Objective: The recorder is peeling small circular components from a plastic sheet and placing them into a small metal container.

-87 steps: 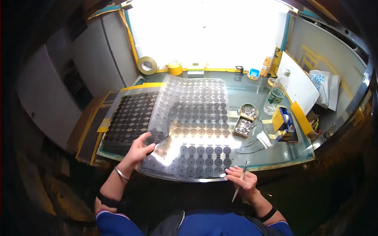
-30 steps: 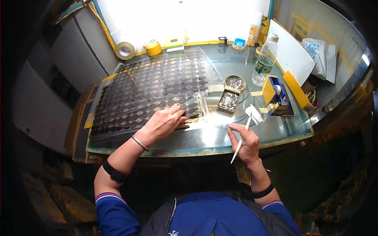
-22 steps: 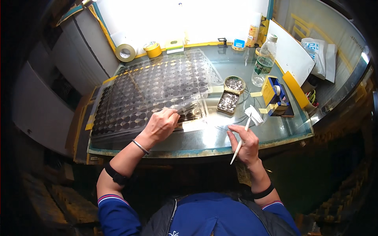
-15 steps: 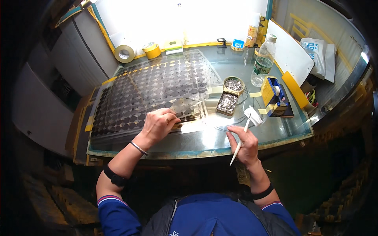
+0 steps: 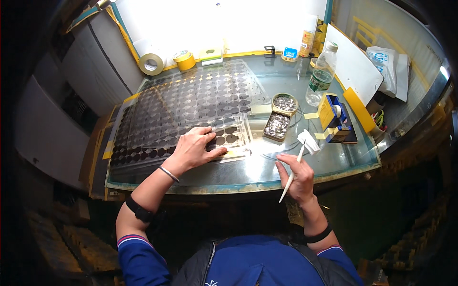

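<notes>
A large transparent sheet printed with rows of dark discs (image 5: 191,97) covers the left and middle of the glass table. My left hand (image 5: 194,147) rests on its near right part, fingers spread and thumb stretched to the right. Dark discs show just beyond the fingertips, near the sheet's right corner. My right hand (image 5: 296,175) is over the table's front edge, closed around a slim white stick (image 5: 286,188), tapered at its lower end. The stick's upper end meets a crumpled white piece (image 5: 309,141); whether they are joined I cannot tell.
A round tin (image 5: 285,103) and a square tin (image 5: 276,126) hold small silvery bits. Right of them stand a tape dispenser (image 5: 335,117) and a plastic bottle (image 5: 320,76). Tape rolls (image 5: 151,64) line the back edge, before a bright lit panel (image 5: 219,26).
My left hand has let go of the sheet's raised near right corner and spread flat on it. The corner lies lower, with its discs showing. My right hand has barely moved.
</notes>
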